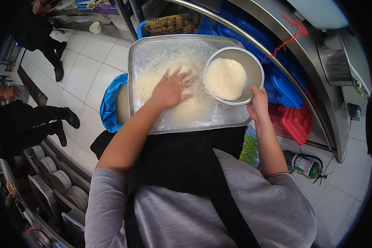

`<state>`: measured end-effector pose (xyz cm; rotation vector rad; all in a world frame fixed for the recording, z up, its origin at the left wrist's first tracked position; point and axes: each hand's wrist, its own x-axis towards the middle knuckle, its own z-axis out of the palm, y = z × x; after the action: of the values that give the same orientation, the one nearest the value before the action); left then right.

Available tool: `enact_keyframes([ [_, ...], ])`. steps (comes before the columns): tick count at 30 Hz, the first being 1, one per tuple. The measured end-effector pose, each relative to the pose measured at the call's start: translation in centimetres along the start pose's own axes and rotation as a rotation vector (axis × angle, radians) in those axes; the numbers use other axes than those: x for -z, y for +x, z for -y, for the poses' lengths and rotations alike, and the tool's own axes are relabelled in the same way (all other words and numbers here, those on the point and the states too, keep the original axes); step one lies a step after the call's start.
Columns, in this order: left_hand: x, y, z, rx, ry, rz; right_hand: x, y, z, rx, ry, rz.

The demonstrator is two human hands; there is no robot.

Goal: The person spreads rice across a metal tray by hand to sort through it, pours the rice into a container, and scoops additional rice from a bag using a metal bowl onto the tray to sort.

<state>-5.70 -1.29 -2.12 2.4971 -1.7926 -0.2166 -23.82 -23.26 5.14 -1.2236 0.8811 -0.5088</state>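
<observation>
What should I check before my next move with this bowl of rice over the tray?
1. Bowl gripped: ok, right hand at its rim.
2. Rice left in bowl: ok, a large mound.
3. Bowl wholly over the tray: not ok, its right side reaches past the tray's edge in this view.
4. Left hand clear of loose rice: cannot tell, fingers blurred.
5. Tray well supported: cannot tell, underside hidden.
</observation>
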Motion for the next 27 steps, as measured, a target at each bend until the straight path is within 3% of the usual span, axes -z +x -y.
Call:
enact_keyframes([
  [1, 0.2, 0.9, 1.0, 0.041, 0.057, 0.063, 0.3, 0.0, -0.1, -0.066, 0.071, -0.017],
  [3, 0.3, 2.2, 2.8, 0.109, 0.001, -0.008, 0.5, 0.7, -0.2, -0.130, 0.135, -0.028],
  [6, 0.1, 3.0, 5.6, 0.239, -0.062, -0.102, 0.8, 1.0, -0.4, 0.046, -0.030, -0.009],
  [8, -0.1, 2.7, 6.7, 0.341, -0.084, -0.131, 0.9, 1.2, 0.0, -0.189, 0.175, -0.044],
  [9, -0.3, 2.2, 6.7, 0.345, -0.084, -0.130, 0.9, 1.6, -0.3, -0.192, 0.174, -0.041],
  [11, -1.0, 0.7, 6.3, 0.297, -0.015, -0.158, 1.2, 2.1, -1.3, 0.148, -0.117, 0.006],
  [12, -1.1, -0.1, 5.7, 0.297, -0.013, -0.154, 1.3, 2.2, -1.1, 0.144, -0.114, 0.005],
  [14, -1.4, -1.8, 3.9, 0.231, -0.064, -0.155, 1.3, 2.2, -0.4, -0.202, 0.143, -0.075],
  [15, -1.5, -2.7, 2.8, 0.235, -0.066, -0.154, 1.3, 2.3, -0.5, -0.204, 0.141, -0.072],
  [17, -1.9, -4.9, 0.6, 0.204, -0.088, -0.118, 1.6, 2.2, -0.8, 0.083, -0.040, -0.045],
  [18, -1.3, -5.5, -0.2, 0.188, -0.084, -0.089, 2.0, 2.1, -0.8, 0.082, -0.042, -0.046],
  [20, -1.6, -5.6, -1.1, 0.195, -0.139, -0.137, 2.8, 2.1, -0.6, -0.166, 0.109, -0.069],
  [24, -1.3, -2.5, -1.8, 0.240, -0.212, -0.280, 3.0, 1.7, -0.6, -0.015, -0.008, -0.028],
  [27, -2.2, 0.8, -2.6, 0.220, -0.287, -0.238, 3.9, 2.0, -0.8, -0.185, 0.110, -0.084],
])
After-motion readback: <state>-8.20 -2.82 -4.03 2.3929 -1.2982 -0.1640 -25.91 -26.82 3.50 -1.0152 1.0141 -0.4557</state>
